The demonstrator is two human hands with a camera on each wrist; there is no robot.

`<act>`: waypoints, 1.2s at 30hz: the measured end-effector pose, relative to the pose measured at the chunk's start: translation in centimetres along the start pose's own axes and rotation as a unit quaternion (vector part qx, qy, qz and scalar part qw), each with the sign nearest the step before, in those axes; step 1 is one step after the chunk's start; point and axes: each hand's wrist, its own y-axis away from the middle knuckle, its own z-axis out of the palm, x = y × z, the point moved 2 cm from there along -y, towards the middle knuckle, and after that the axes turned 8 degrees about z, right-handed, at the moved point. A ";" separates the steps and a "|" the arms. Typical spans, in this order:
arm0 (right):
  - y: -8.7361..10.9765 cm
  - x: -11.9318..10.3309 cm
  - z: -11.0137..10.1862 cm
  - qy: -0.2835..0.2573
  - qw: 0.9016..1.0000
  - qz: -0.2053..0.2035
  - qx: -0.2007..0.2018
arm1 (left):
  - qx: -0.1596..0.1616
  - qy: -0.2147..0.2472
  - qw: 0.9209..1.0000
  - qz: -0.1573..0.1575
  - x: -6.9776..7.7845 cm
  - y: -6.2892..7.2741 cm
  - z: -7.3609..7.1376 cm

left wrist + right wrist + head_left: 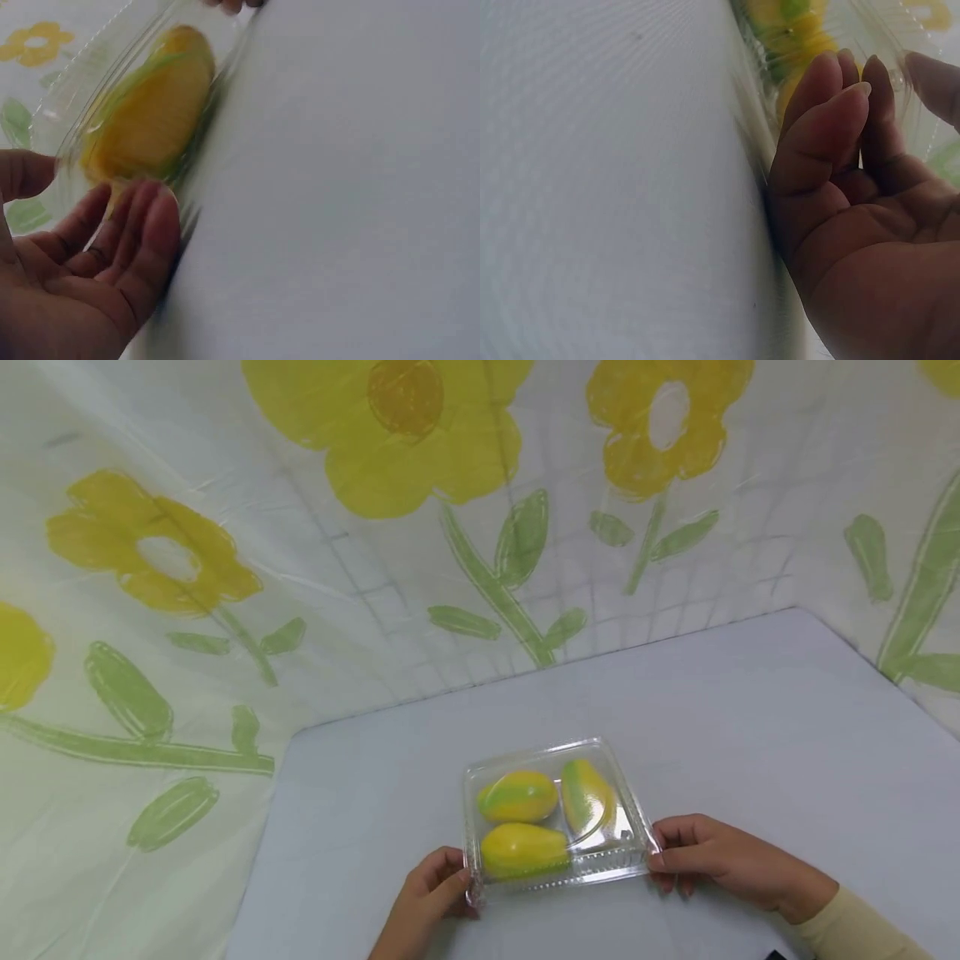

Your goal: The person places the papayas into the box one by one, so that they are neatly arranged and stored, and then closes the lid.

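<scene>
A clear plastic lidded box [600, 862] with a ridged front edge is in the middle of the head view. Inside lie three yellow fruits with green patches, like papayas or mangoes: one at the upper left [519, 797], one at the lower left [523, 850], one on the right [587, 793]. My left hand [431, 893] grips the box's front left corner, thumb above and fingers below. On the opposite side my right hand [708, 856] pinches the front right corner the same way. Through the plastic, one fruit [150, 112] shows close up in the left wrist view.
The box is over a pale table [360, 802]. Behind and to the left hangs a white sheet [360, 635] printed with yellow flowers and green leaves, meeting the table's far edge. A small black object [776, 955] shows at the bottom edge, near the right sleeve.
</scene>
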 end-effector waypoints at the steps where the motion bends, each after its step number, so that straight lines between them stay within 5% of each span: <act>1: 0.0 0.0 0.0 0.002 1.000 0.000 0.002 | -0.011 0.023 1.000 -0.012 -0.1 0.3 0.3; 7: 0.1 0.0 0.0 0.008 1.000 0.002 0.007 | -0.049 0.140 0.987 -0.054 -0.8 1.9 1.7; 14: 0.1 0.0 0.1 0.011 1.000 -0.003 0.011 | -0.033 0.122 0.989 -0.070 -1.0 2.1 2.9; 19: 0.1 0.0 0.2 0.010 1.000 -0.005 0.014 | -0.007 0.162 0.982 -0.094 -1.0 2.1 3.3; 36: 0.0 0.5 -0.1 -0.025 0.999 -0.009 0.023 | -0.010 0.166 0.984 -0.061 -1.5 2.0 3.5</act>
